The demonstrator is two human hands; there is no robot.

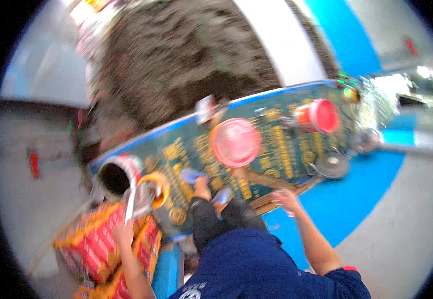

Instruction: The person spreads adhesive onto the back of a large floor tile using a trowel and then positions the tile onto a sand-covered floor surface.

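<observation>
My left hand [122,234] is closed on a flat tool [135,203] with a long pale edge; blur hides its exact kind. The tool is held beside an open white-and-red bucket [120,175] with a dark inside and a yellow-orange ring [160,190]. My right hand [287,200] is raised over the near edge of a green board [281,149] with yellow print. Its fingers look apart and loosely bent, with nothing visible in them, though motion smears them. My feet, in pale bluish coverings, stand on the board.
Red-and-orange bags [97,239] are stacked at the lower left. A pink-lidded bucket [236,142] and a red-and-orange bucket [321,116] are on the board, with a roundish clear item [333,165] at its right edge. Beyond lies a rough grey-brown surface [186,55] crossed by a white strip [286,40].
</observation>
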